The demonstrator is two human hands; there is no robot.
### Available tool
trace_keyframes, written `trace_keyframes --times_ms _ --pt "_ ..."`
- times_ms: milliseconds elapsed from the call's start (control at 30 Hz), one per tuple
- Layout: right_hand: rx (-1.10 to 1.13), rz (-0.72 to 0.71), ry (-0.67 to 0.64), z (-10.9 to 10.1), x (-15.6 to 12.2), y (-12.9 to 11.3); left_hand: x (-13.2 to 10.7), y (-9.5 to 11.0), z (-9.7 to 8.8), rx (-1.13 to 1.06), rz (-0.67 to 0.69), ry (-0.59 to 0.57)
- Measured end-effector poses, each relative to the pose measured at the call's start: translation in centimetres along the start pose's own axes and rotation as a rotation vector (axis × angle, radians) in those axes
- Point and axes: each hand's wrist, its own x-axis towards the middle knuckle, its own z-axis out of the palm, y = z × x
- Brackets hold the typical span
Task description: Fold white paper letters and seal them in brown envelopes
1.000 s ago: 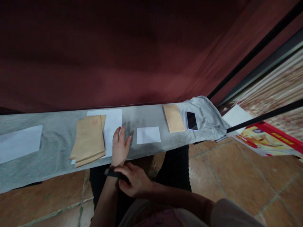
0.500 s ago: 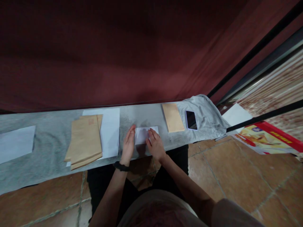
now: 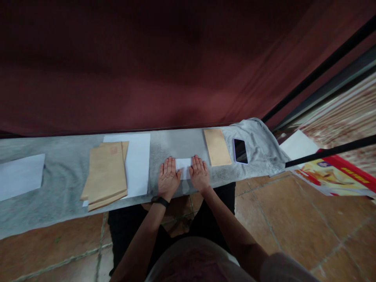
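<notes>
Head cam: small white paper point(image 3: 184, 166) is laid flat approx. mid-length on the cloth-covered counter point(image 3: 176, 143), nearer the near edge. Its L end is covered by the L hand point(image 3: 169, 178), its R end by the R hand point(image 3: 200, 174). On both, fingers are extended and pressed flat, palms down, nothing gripped; thumbs are pointed inward over the paper. Dark band point(image 3: 160, 201) is worn on the L wrist. Brown env. stack point(image 3: 107, 172) is set L of the hands, partly over white sheets point(image 3: 139, 164), low end by the near edge. Single brown env. point(image 3: 217, 147) is placed R, top by the far edge; phone point(image 3: 241, 151) is set just beside it, twd the counter's R end.
</notes>
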Motion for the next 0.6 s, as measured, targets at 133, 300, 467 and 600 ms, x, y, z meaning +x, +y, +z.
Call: trace_keyframes --times_ms 133,300,467,600 --pt "0.013 0.042 0.049 -0.3 -0.3 0.3 -0.5 -0.5 -0.7 0.017 -0.042 0.024" --pt "0.061 -0.031 0.001 -0.7 -0.2 -1.8 -0.9 0.7 -1.0 0.064 -0.009 -0.021" --pt "0.043 -0.166 -0.090 -0.1 -0.1 -3.1 -1.3 1.4 -1.1 0.155 0.060 -0.180" --pt "0.004 -0.132 -0.020 0.4 -0.4 -1.8 -2.0 0.6 -1.6 0.244 0.024 -0.145"
